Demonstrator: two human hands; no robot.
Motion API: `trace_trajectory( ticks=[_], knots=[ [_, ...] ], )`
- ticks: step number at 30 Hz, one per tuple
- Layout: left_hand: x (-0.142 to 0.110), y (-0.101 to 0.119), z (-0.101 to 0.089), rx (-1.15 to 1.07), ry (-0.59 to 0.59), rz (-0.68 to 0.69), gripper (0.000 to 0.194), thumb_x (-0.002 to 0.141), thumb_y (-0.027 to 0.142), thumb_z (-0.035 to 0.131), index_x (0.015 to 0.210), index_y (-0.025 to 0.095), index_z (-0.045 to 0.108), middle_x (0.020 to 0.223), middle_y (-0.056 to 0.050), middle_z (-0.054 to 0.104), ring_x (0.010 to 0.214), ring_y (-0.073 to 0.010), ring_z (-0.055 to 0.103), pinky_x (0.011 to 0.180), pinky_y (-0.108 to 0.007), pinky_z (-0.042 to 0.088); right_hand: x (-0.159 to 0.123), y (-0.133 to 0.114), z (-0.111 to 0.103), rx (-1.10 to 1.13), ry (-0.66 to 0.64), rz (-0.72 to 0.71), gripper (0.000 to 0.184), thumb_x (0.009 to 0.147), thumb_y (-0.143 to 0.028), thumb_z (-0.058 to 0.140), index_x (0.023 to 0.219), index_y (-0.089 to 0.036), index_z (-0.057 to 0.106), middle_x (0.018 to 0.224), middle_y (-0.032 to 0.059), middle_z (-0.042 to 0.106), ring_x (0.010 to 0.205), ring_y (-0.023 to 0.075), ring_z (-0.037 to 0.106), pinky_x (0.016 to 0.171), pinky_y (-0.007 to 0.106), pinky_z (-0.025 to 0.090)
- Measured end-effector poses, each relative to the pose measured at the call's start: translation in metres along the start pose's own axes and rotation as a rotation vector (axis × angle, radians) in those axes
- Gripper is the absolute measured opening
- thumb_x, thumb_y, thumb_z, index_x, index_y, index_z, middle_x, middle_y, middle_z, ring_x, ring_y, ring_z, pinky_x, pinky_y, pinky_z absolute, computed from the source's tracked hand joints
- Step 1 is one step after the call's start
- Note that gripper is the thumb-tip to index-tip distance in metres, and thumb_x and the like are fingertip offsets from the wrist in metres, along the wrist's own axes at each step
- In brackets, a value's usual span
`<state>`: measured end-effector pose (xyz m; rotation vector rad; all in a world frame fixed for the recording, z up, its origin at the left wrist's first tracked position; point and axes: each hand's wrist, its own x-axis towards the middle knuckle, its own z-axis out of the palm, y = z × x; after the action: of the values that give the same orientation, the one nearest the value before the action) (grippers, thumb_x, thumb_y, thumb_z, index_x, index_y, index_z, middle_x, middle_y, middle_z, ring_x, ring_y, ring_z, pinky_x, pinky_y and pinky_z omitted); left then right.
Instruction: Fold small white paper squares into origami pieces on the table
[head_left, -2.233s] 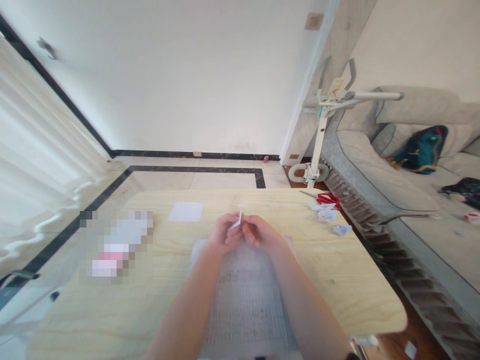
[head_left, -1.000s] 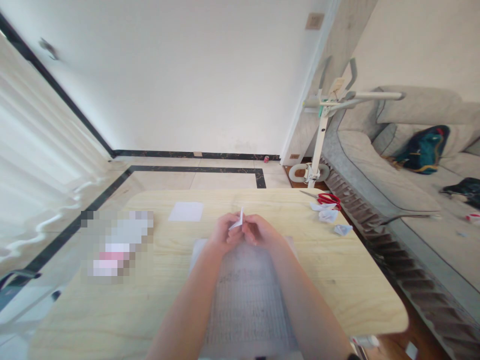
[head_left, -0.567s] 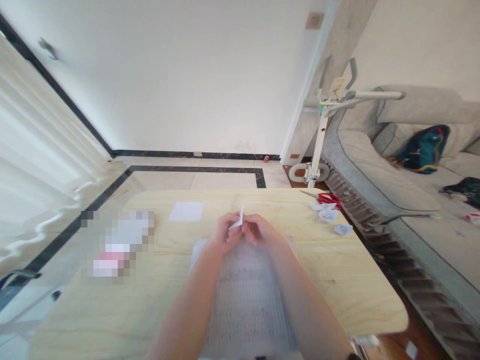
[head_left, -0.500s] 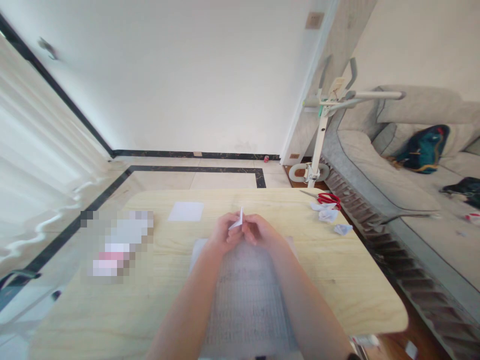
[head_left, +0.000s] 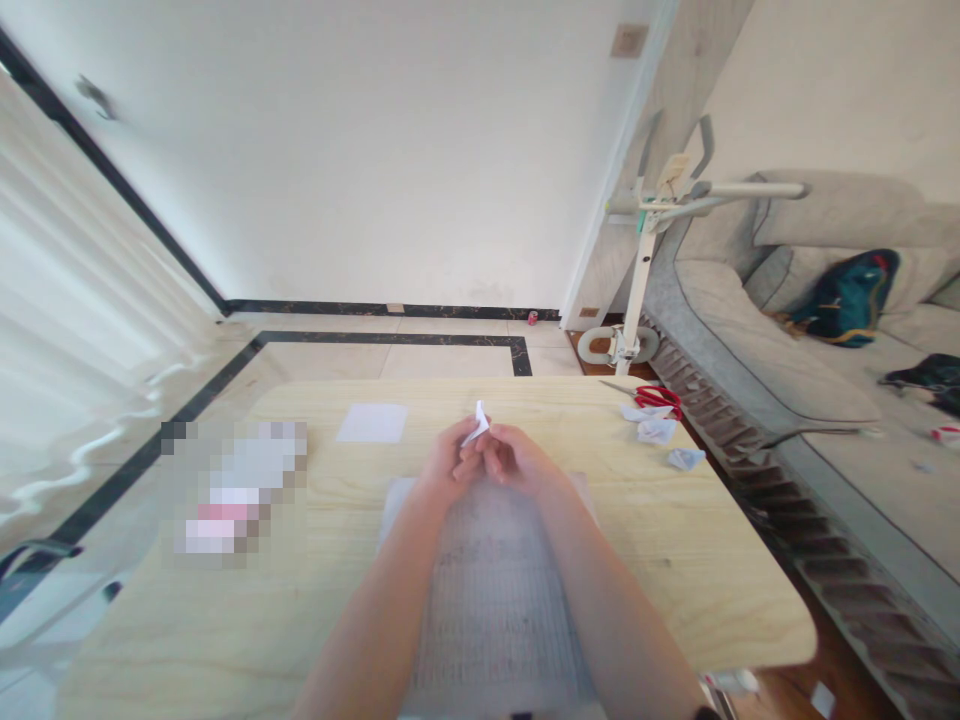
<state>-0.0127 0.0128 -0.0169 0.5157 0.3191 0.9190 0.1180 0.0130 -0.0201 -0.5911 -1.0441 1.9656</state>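
Observation:
Between both hands, a small piece of folded white paper [head_left: 478,424] points upward, held above the far end of a greyish printed sheet [head_left: 495,590]. My left hand [head_left: 450,462] pinches its left and lower side with curled fingers. From the right, my right hand [head_left: 516,458] grips the lower right of the paper, its thumb and fingertips close to the left hand's. The fingers cover part of the paper, so its full shape is hidden. A flat white paper sheet [head_left: 372,423] lies on the table beyond the left hand.
On the wooden table [head_left: 660,600], red-handled scissors [head_left: 660,400] and several folded paper pieces [head_left: 656,430] lie at the far right. A blurred-out item [head_left: 240,490] is at the left. A grey sofa [head_left: 787,350] and a white exercise stand [head_left: 637,280] flank the table's right side.
The folded paper has risen slightly and tilted, showing a different side. The fingers of both hands have shifted a little around it.

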Motion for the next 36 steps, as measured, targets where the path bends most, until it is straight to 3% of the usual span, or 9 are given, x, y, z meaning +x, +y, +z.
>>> trace_trajectory(
  ticks=[8,24,33,36],
  knots=[
    [0.0008,-0.0001,0.0011,0.026,0.055,0.009,0.024,0.083,0.028,0.047,0.066,0.012,0.052,0.035,0.008,0.033,0.023,-0.0028,0.022,0.025,-0.015,0.014,0.0008,0.0002,0.0035,-0.07,0.048,-0.028,0.029,0.075,-0.04,0.057,0.067,-0.013,0.061,0.038,-0.0047,0.049,0.03,0.0056,0.037,0.035,0.018,0.027],
    [0.0006,0.0017,0.0035,-0.008,0.059,0.028,0.027,0.083,0.032,0.043,0.082,0.009,0.057,0.041,0.006,0.04,0.026,-0.0031,0.025,0.028,-0.016,0.015,0.0051,0.0031,0.0006,0.083,0.143,0.048,0.024,0.075,-0.034,0.054,0.065,-0.013,0.06,0.036,-0.0046,0.049,0.028,0.0071,0.039,0.033,0.02,0.024],
    [0.0006,-0.0017,0.0041,0.043,0.113,0.042,0.025,0.083,0.034,0.049,0.069,0.013,0.052,0.036,0.009,0.03,0.024,-0.0028,0.023,0.028,-0.015,0.016,0.0057,0.0035,0.0017,0.061,0.125,0.035,0.034,0.079,-0.038,0.053,0.054,-0.015,0.053,0.035,-0.0035,0.047,0.03,0.0068,0.037,0.034,0.021,0.024],
    [0.0004,-0.0018,0.0045,0.049,0.154,0.042,0.027,0.081,0.036,0.052,0.066,0.014,0.05,0.036,0.01,0.03,0.024,-0.0025,0.024,0.028,-0.015,0.017,0.0059,0.0038,0.0024,0.039,0.145,0.044,0.032,0.079,-0.04,0.053,0.059,-0.015,0.055,0.036,-0.0046,0.046,0.031,0.0066,0.037,0.035,0.02,0.026]
  ],
)
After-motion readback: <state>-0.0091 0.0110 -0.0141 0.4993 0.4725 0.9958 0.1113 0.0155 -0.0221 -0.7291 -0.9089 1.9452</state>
